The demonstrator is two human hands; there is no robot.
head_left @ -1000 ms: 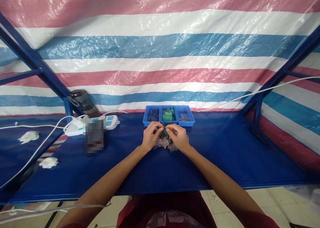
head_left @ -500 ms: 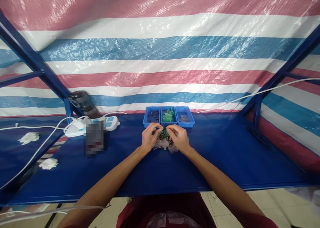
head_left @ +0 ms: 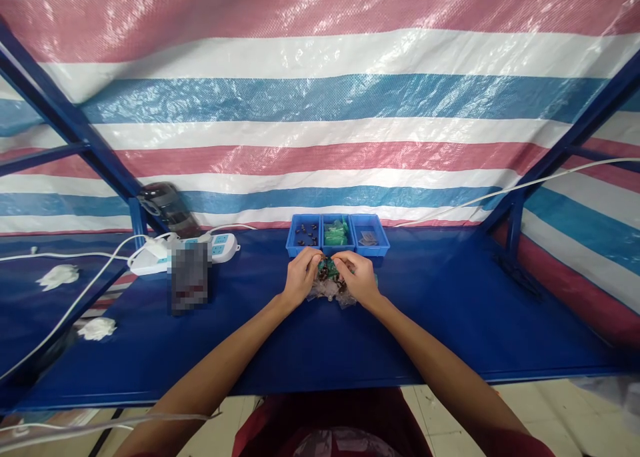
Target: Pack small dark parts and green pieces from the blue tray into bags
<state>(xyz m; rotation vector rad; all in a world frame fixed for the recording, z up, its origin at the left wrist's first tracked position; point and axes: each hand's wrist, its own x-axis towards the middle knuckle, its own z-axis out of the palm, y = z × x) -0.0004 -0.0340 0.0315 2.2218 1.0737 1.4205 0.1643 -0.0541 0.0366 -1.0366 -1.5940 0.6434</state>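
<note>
My left hand (head_left: 301, 274) and my right hand (head_left: 358, 277) face each other over a small pile of mixed parts (head_left: 329, 287), just in front of three blue bins. Thumb and forefinger are pinched together on each hand. Whatever sits between the fingertips is too small to name. Green pieces, dark bits and clear plastic scraps show in the pile. The left blue bin (head_left: 289, 247) holds several small dark parts, the middle bin (head_left: 338, 250) holds green pieces in a heap, and the right bin (head_left: 381, 245) holds a few flat grey pieces.
A white power strip (head_left: 225, 246) with cables lies at the left, beside a blurred dark object (head_left: 190, 277). A dark jar (head_left: 167, 207) stands behind it. Crumpled white tissues (head_left: 97, 328) lie far left. Blue frame posts (head_left: 515, 223) rise at both sides.
Both hands stay over the pile with hardly any shift. The left fingertips have moved very slightly; the bins and pile look the same.
</note>
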